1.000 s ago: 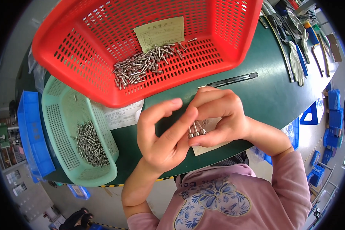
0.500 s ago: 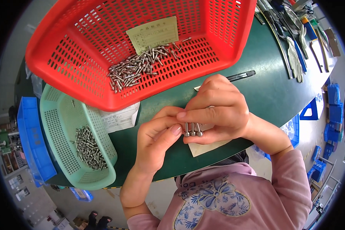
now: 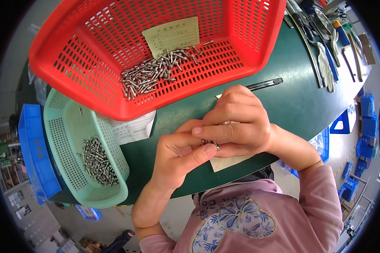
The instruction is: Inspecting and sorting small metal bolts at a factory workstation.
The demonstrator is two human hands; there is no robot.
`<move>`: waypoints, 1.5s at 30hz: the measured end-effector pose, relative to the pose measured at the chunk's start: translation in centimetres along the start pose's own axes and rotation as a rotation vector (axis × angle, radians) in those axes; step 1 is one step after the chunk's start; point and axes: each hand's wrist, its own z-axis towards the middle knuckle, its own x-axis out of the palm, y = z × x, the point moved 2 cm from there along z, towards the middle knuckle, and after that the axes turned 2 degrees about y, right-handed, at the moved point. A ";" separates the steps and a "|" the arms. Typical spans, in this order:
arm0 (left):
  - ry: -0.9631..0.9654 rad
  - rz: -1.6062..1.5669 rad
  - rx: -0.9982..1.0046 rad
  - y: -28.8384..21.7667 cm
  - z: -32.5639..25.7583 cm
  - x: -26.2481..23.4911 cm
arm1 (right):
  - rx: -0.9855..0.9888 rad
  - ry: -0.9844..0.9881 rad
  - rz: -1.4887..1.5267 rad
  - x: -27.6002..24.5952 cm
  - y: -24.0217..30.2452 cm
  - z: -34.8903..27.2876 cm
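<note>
My left hand (image 3: 173, 158) and my right hand (image 3: 238, 120) meet over the near part of the green tabletop. Between their fingertips sits a small bunch of metal screws (image 3: 210, 143) with round heads. My left thumb lies across them and covers most of their length. The right hand's fingers are curled around the bunch from the other side. Both hands are closed on it. Beneath my right hand lies a pale paper sheet (image 3: 230, 163), partly hidden. Similar loose screws (image 3: 150, 75) are heaped in the red basket (image 3: 185, 94) beyond my hands.
At left stands a light green basket (image 3: 121, 189) with more metal pieces (image 3: 98, 162), beside a blue bin (image 3: 36, 154). A printed sheet (image 3: 135, 128) sticks out under the red basket. Farther right are a black-handled tool (image 3: 264, 84) and gloves (image 3: 325, 67) among hand tools.
My left hand has shifted right, and its thumb now covers screws that stood exposed before. At the bottom left, another person's leg and shoe have shifted.
</note>
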 end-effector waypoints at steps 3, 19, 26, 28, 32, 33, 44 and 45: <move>-0.008 0.032 -0.005 -0.2 0.0 0.0 | 0.023 -0.027 -0.007 0.0 0.0 0.0; 0.008 0.073 0.090 -0.3 0.2 0.3 | 0.038 -0.010 0.003 -0.1 -0.2 0.0; -0.097 0.531 0.248 -1.4 0.0 1.0 | 0.194 -0.009 -0.016 -0.3 0.1 0.3; -0.142 0.785 0.363 -1.7 0.0 1.1 | 0.198 -0.009 -0.016 -0.3 0.0 0.2; -0.130 1.240 0.755 -2.1 0.1 1.5 | 0.147 0.021 -0.048 -0.3 -0.5 -0.1; -0.133 1.284 0.781 -2.2 0.1 1.5 | 0.152 0.023 -0.051 -0.3 -0.5 -0.1; -0.150 1.529 0.890 -1.9 -0.3 2.2 | 0.154 0.038 -0.045 -0.2 -0.6 -0.2; -0.157 1.553 0.908 -1.8 -0.3 2.2 | 0.156 0.039 -0.046 -0.2 -0.6 -0.2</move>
